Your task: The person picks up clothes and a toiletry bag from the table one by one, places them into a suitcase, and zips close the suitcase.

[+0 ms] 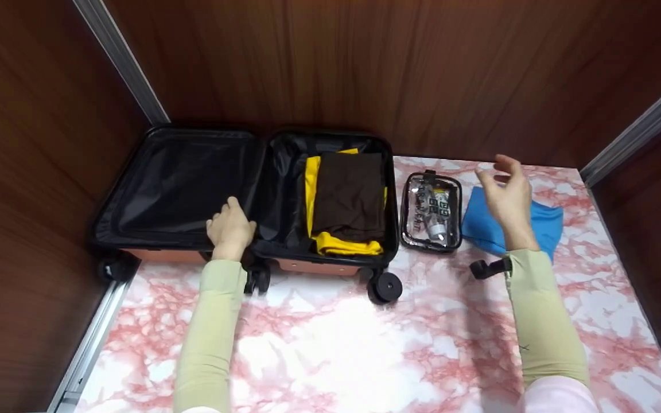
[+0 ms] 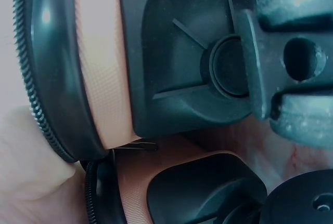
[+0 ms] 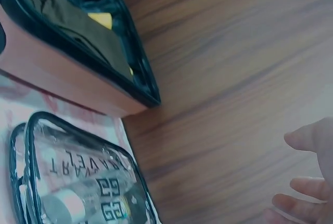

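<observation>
An orange suitcase (image 1: 316,267) with a black lining lies spread on the marbled surface. Its right half contains a folded dark brown garment (image 1: 349,195) over yellow cloth (image 1: 349,245). My left hand (image 1: 230,229) rests on the front rim near where the two halves meet; in the left wrist view, its palm lies against the zippered edges (image 2: 39,78). Held in the air over a folded blue cloth (image 1: 545,221), my right hand (image 1: 508,195) has loosely bent, spread fingers and nothing in them. A clear travel pouch (image 1: 416,221) with black trim, holding a white-capped tube (image 1: 437,230), lies between suitcase and blue cloth.
Black wheels (image 1: 388,287) stick out from the suitcase's front side. Wood-grain panels (image 1: 353,69) rise behind and at both sides, with metal strips (image 1: 127,63) at the corners. The suitcase's left half (image 1: 184,178) lies flat beside the left panel.
</observation>
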### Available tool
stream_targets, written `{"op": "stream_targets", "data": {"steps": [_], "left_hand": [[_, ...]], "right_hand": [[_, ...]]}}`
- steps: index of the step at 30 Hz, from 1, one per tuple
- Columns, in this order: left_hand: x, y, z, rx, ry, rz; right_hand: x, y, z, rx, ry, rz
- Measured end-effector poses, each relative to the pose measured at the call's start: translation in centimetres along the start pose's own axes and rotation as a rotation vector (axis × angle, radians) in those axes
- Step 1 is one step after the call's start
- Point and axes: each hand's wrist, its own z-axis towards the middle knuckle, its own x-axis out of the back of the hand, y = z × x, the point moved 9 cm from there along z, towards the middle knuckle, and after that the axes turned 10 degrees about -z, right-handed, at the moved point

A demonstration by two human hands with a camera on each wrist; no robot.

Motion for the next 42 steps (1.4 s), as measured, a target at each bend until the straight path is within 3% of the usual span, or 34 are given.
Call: {"op": "stream_targets", "data": {"steps": [6,21,35,42], "left_hand": [[0.0,-0.1,0.1,0.002,0.005,0.003],[-0.2,-0.1,0.2,0.0,-0.01,0.008],[-0.1,-0.1,0.2,0.005,-0.016,0.009],[0.0,-0.1,0.2,0.001,-0.009,-0.001]], "right_hand": [[1.2,1.3,0.3,-0.031,0.008,-0.03],[3.1,4.9,0.8,-0.218,-0.054,0.031],[5.2,8.0,1.3,-0.326,-0.072,0.07],[5.9,10.5,1.1,-0.398,-0.106,0.0]]}}
